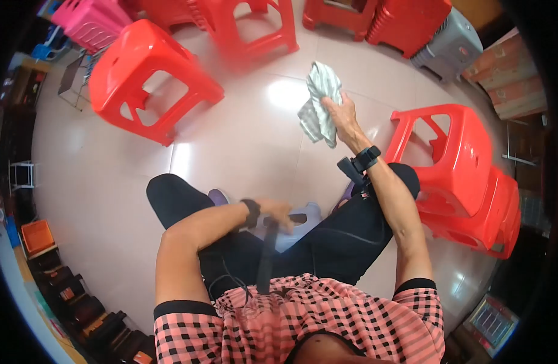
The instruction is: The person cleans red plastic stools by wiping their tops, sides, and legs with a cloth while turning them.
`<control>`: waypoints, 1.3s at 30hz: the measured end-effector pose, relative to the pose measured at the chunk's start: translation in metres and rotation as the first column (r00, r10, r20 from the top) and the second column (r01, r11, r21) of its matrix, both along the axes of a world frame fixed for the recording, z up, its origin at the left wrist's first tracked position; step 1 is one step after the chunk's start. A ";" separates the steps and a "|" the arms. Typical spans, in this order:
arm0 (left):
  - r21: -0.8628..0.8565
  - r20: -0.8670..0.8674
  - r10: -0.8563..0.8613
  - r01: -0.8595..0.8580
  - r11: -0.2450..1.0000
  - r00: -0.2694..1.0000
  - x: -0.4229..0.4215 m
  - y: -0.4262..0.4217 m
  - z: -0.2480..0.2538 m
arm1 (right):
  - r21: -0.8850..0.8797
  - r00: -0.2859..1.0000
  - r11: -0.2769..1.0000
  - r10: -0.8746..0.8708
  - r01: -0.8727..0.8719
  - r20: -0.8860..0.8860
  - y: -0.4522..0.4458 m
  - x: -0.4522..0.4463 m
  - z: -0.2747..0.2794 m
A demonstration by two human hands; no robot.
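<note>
Cloth (320, 100), pale and striped, is bunched in the right hand (342, 116) of the person I am watching, out in front of the knees and above the tiled floor (248, 142). The right fingers are drawn in narrow around it, gripping its side near the middle. From that grip, most of the fabric lies toward the person's left; its long axis runs roughly away from the body, one end reaching outward, the other drooping back toward the knees.

The right hand is plainly the nearer one. The left hand (276, 210) is well apart from the cloth, back between the legs, over a pale plastic piece (311, 213) with a dark opening. It is blurred, so I can't tell how wide its fingers are, or whether they touch that plastic.

Farther out, a red stool (120, 68) stands ahead on the person's left, while stacked red stools (470, 159) sit close beside the right knee. To my eye, the cloth has open space between those two sides.
</note>
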State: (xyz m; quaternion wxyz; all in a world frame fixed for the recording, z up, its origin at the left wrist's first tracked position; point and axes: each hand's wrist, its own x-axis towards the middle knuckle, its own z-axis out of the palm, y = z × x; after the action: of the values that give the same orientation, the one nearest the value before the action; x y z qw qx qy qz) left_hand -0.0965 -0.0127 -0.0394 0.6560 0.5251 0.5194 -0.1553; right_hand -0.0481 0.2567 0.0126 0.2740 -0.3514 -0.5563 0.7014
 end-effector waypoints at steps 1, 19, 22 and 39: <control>0.261 -0.029 0.111 -0.100 0.960 0.993 -0.015 -0.002 -0.012 | -0.025 1.000 1.000 0.018 -0.018 0.020 -0.007 0.008 -0.001; 0.178 0.713 0.497 -0.557 -0.811 -0.495 -0.382 0.015 0.145 | -0.223 0.975 0.974 0.079 -0.032 0.209 -0.010 0.024 -0.073; 0.075 0.801 0.358 -0.513 -0.855 -0.479 -0.399 0.014 0.142 | -0.254 0.976 0.967 0.068 -0.014 0.205 -0.013 0.025 -0.078; -0.251 0.813 0.085 -0.478 -0.842 -0.576 -0.406 0.060 0.112 | -0.186 0.978 0.977 0.137 -0.107 0.158 -0.011 0.015 -0.080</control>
State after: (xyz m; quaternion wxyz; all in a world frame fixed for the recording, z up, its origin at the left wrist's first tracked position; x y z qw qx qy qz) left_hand -0.5027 0.0476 0.0729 0.1336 -0.0416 0.4523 0.8808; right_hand -0.0327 0.2462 -0.0678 0.1499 -0.3979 -0.5338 0.7309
